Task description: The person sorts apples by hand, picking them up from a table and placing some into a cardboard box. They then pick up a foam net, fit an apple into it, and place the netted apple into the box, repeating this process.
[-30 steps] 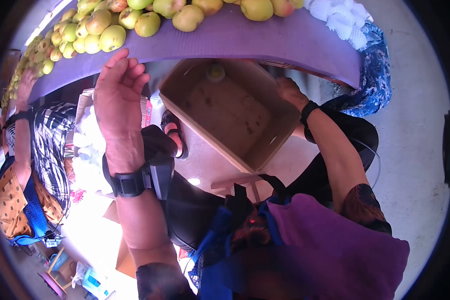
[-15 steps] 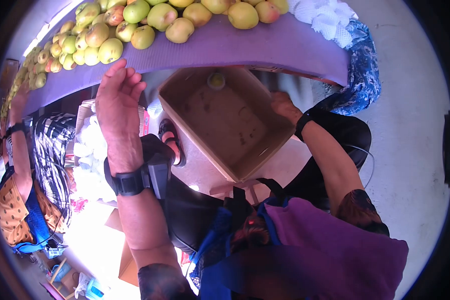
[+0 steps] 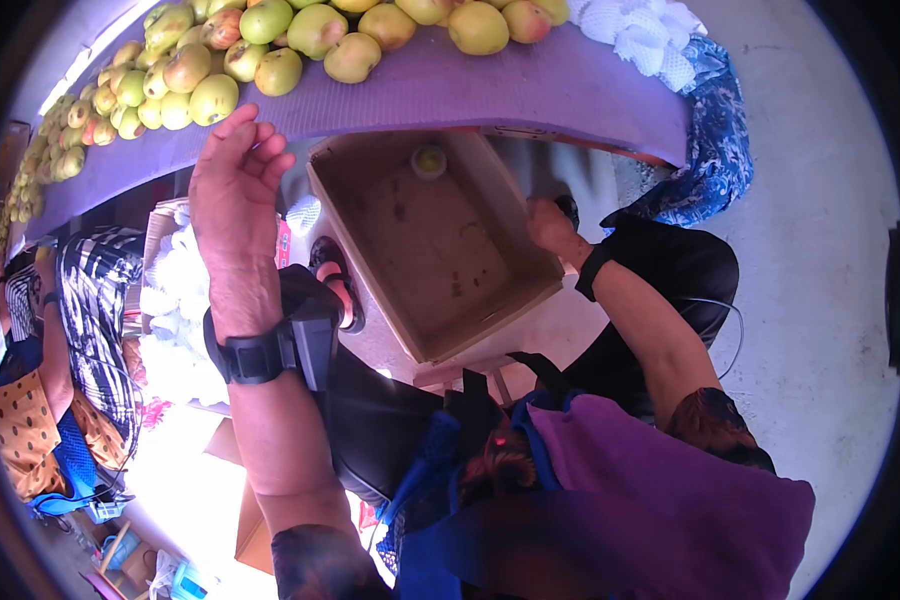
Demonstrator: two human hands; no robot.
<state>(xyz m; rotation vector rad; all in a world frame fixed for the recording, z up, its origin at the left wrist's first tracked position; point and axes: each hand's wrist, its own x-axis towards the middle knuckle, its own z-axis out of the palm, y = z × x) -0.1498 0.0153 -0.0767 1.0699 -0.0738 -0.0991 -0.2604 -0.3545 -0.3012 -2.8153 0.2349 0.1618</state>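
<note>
My left hand (image 3: 238, 175) is raised with the palm turned up and the fingers spread and loosely curled, just below the edge of the purple-covered table (image 3: 450, 90). It holds nothing. The closest fruit to it is a yellow-green apple (image 3: 213, 99) at the front of the heap. My right hand (image 3: 555, 230) is closed on the right wall of an open cardboard box (image 3: 425, 345) that sits tilted between my legs. Inside the box, in its far corner, lies one apple (image 3: 429, 161) in a white foam net. My right fingertips are partly hidden by the box wall.
White foam nets (image 3: 645, 35) are piled at the table's right end beside a blue patterned cloth (image 3: 715, 120). More white nets (image 3: 178, 300) fill a carton at my left. A co-worker in a spotted orange garment (image 3: 25, 430) sits at far left.
The box has turned slightly and shifted left, my right hand moving with it. My left hand stays nearly in place. The co-worker's arm has drawn down from the apples.
</note>
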